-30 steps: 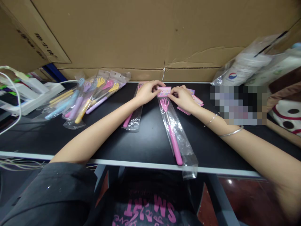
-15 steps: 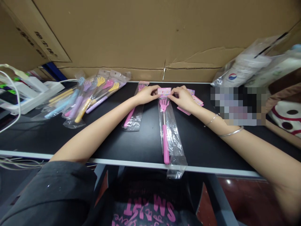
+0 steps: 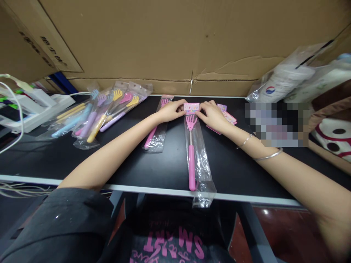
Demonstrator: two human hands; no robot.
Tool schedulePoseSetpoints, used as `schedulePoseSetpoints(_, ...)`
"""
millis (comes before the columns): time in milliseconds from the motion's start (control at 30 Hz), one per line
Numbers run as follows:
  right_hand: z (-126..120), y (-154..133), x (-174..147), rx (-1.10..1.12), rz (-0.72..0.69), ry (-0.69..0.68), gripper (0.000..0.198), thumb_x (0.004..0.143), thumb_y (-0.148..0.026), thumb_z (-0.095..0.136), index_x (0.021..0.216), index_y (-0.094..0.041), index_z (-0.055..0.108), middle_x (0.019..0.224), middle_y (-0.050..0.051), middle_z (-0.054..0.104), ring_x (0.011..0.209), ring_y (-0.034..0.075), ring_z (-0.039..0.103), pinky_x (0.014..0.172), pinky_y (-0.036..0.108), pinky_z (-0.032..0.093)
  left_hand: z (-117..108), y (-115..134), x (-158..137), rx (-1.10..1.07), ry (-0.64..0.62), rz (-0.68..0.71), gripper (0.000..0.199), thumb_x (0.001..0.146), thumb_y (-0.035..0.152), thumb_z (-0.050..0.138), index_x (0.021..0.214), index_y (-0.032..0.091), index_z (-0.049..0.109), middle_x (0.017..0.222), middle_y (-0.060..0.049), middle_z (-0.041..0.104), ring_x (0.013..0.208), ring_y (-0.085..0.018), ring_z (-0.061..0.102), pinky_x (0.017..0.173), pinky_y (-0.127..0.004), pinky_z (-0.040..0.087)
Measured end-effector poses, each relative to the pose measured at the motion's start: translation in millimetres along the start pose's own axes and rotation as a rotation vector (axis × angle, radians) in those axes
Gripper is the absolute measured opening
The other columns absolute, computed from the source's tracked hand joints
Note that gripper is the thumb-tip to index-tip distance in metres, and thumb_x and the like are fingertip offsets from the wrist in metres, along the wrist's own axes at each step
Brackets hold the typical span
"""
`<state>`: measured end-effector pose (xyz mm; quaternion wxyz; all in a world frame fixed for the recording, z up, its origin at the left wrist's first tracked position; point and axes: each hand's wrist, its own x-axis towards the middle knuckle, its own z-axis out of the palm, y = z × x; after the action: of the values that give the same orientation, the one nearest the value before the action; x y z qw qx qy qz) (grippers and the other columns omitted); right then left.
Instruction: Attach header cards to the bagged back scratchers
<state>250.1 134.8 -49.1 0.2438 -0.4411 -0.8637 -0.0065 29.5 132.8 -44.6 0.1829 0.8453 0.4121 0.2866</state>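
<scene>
A pink telescopic back scratcher [image 3: 191,160] lies upright in view inside a clear plastic sleeve [image 3: 202,157], whose lower end hangs over the table's front edge. At its top sits a small pink printed header card [image 3: 191,107]. My left hand [image 3: 172,111] pinches the card's left side between thumb and fingers. On the opposite side, my right hand [image 3: 215,115] is closed at the card's lower right corner, thumb against it. Another bagged pink back scratcher [image 3: 151,138] lies partly beneath my left hand. More pink cards [image 3: 229,117] lie behind my right hand, partly hidden.
Several bagged back scratchers [image 3: 95,122] in mixed colours are piled at the left, beside a white power strip [image 3: 41,113] with cables. A cardboard wall [image 3: 164,44] closes off the back. Bagged cups [image 3: 285,82] and a patterned bag [image 3: 334,135] stand at the right.
The lower end of the back scratcher and its sleeve has shifted slightly left. My right fingers have moved a little right along the card's edge. My left hand stays where it was.
</scene>
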Motion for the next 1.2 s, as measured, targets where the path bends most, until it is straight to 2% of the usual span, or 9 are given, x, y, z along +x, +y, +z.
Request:
schedulePoseSetpoints(567, -0.1, -1.2, 0.0, -0.020, -0.011, -0.023, 0.022, 0.095, -0.037, 0.046, 0.084, -0.021, 0.056, 0.093, 0.011, 0.061, 0.094, 0.031, 0.051, 0.081, 0.044, 0.042, -1.8, 5.4, -2.0, 0.052, -0.004, -0.017, 0.021, 0.087, 0.033, 0.055, 0.100, 0.017, 0.057, 0.088, -0.004, 0.067, 0.078, -0.017, 0.061, 0.071, -0.027, 0.044)
schedulePoseSetpoints(867, -0.4, 0.0, 0.6, 0.001, -0.026, -0.030, 0.031, 0.096, -0.044, 0.041, 0.086, -0.021, 0.058, 0.094, 0.013, 0.062, 0.096, 0.033, 0.052, 0.083, 0.047, 0.042, -1.4, 0.1, 0.0, -0.004, -0.018, 0.006, 0.025, 0.086, 0.031, 0.055, 0.107, 0.017, 0.057, 0.092, -0.005, 0.068, 0.084, -0.018, 0.063, 0.078, -0.029, 0.048)
schedulePoseSetpoints(1067, -0.7, 3.2, 1.2, 0.038, -0.024, -0.043, 0.026, 0.095, -0.041, 0.045, 0.085, -0.021, 0.057, 0.095, 0.012, 0.061, 0.096, 0.031, 0.052, 0.085, 0.045, 0.042, -7.3, 0.4, 0.6, -0.121, -0.104, -0.008, 0.034, 0.086, 0.042, 0.057, 0.107, 0.015, 0.054, 0.096, -0.008, 0.067, 0.087, -0.018, 0.063, 0.080, -0.029, 0.049)
schedulePoseSetpoints(1200, -1.1, 3.8, 1.3, 0.040, -0.026, -0.040, 0.026, 0.094, -0.042, 0.046, 0.084, -0.021, 0.057, 0.095, 0.012, 0.062, 0.096, 0.031, 0.052, 0.085, 0.045, 0.041, -13.6, 6.4, -1.3, -0.085, -0.188, -0.020, 0.046, 0.081, 0.052, 0.062, 0.108, 0.016, 0.056, 0.097, -0.008, 0.066, 0.086, -0.019, 0.063, 0.075, -0.028, 0.048)
